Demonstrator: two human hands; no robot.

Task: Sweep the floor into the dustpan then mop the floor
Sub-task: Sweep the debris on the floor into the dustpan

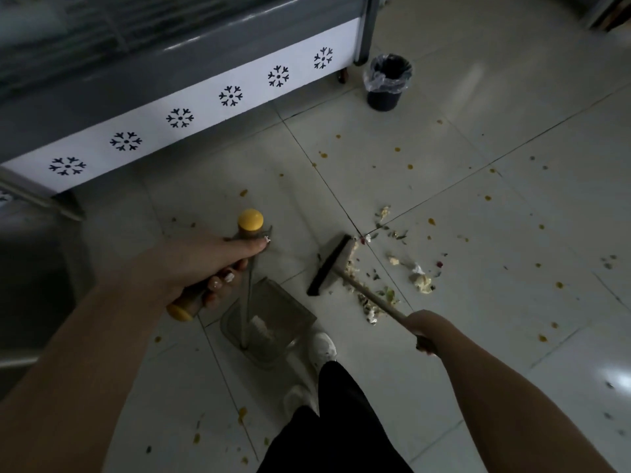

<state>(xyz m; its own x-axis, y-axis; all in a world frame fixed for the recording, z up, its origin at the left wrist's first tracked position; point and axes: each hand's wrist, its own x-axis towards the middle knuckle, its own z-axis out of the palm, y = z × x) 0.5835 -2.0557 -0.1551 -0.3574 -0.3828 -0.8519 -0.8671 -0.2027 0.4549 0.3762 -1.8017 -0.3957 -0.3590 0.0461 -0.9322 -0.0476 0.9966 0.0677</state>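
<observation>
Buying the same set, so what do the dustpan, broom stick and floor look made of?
The dustpan: probably dull grey sheet metal, from its thin flat walls; plastic possible.
The broom stick: likely bare wood, pale and matte.
The floor: glazed tile, glossy reflections and grout lines.

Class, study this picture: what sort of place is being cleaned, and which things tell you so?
Probably a shop or commercial kitchen: a glass-topped freezer with snowflake marks, a pale tiled floor strewn with food scraps, and a lined waste bin by the freezer's corner.
</observation>
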